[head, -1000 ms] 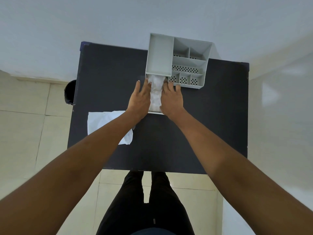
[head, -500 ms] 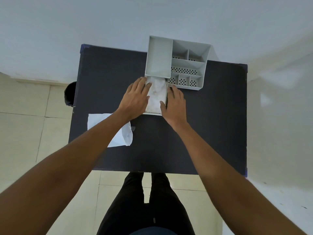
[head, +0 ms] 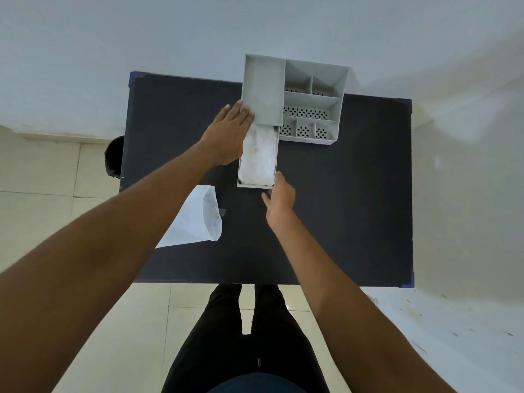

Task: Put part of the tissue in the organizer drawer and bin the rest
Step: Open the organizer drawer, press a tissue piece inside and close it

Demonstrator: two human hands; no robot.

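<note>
A grey desk organizer (head: 312, 100) stands at the far middle of the black table (head: 340, 208). Its drawer (head: 256, 185) is pulled out toward me, with a crumpled white piece of tissue (head: 259, 157) lying inside. My left hand (head: 226, 134) rests flat against the organizer's left side, fingers on its front corner. My right hand (head: 279, 195) touches the drawer's front right corner, fingers loosely curled and holding nothing. The other piece of white tissue (head: 198, 222) lies flat on the table's left part, partly hidden under my left forearm.
A black bin (head: 113, 157) stands on the tiled floor just beyond the table's left edge. A pale wall runs behind the table. My legs are at the near edge of the table.
My left hand moved up from the drawer to the organizer's left side. My right hand slid back from beside the drawer to its front corner. The tissue stays in the drawer.
</note>
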